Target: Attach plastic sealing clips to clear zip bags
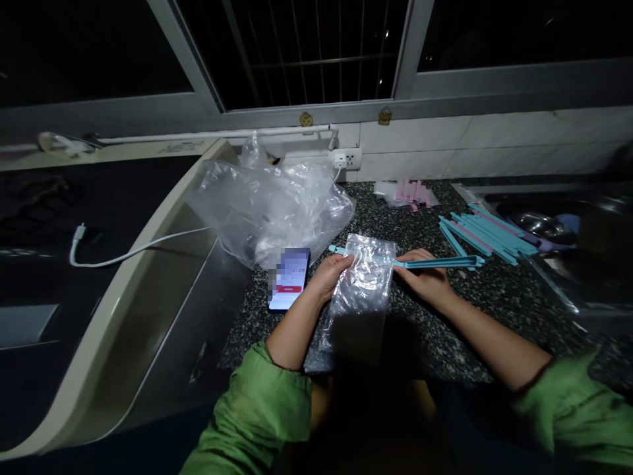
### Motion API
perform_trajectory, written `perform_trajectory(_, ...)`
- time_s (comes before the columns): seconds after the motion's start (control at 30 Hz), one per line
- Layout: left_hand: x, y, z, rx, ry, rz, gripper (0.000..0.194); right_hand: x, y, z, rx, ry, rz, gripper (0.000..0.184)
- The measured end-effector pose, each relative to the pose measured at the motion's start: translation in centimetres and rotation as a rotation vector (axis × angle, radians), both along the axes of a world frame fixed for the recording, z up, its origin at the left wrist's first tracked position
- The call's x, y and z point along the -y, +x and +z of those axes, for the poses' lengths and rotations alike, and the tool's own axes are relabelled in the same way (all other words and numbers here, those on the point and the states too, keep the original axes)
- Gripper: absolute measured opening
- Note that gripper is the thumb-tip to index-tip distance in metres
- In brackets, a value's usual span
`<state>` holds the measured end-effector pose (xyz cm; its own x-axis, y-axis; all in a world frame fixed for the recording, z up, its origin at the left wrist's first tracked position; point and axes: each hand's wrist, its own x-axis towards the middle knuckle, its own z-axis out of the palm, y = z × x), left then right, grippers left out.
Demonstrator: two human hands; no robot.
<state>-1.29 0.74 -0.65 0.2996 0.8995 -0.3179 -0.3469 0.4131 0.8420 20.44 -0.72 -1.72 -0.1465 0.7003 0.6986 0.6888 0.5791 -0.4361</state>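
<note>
Near the centre of the frame, the person's left hand is closed, its thumb pinching the left edge of a clear plastic bag. The right hand is clamped on light-blue plastic clip strips at the bag's right edge. A blue length crosses the bag's upper part; whether it lies inside, over or under the film cannot be told.

The slick, creased film could bunch or slip if the two hands pull unevenly, and a narrow strip end could snag or pierce it. The strips' long right-hand ends, reaching toward the loose pile of blue and pink strips at right, could knock some toward the sink if swung. The smartphone, just beside the left wrist, could be nudged by that forearm. The dim light and the shadow over the bag's lower half could hide a fold or tear.
</note>
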Motion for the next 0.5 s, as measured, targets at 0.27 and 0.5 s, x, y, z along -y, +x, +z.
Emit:
perform_trajectory(0.27,-0.06,0.11,0.02,-0.006,-0.018,0.057,0.035,-0.15,0.10,0.07,0.025,-0.004,0.024,0.015)
perform_trajectory(0.5,0.22,0.37,0.26,0.003,-0.046,0.059,0.018,-0.23,0.23,0.32,0.033,-0.027,0.046,0.016)
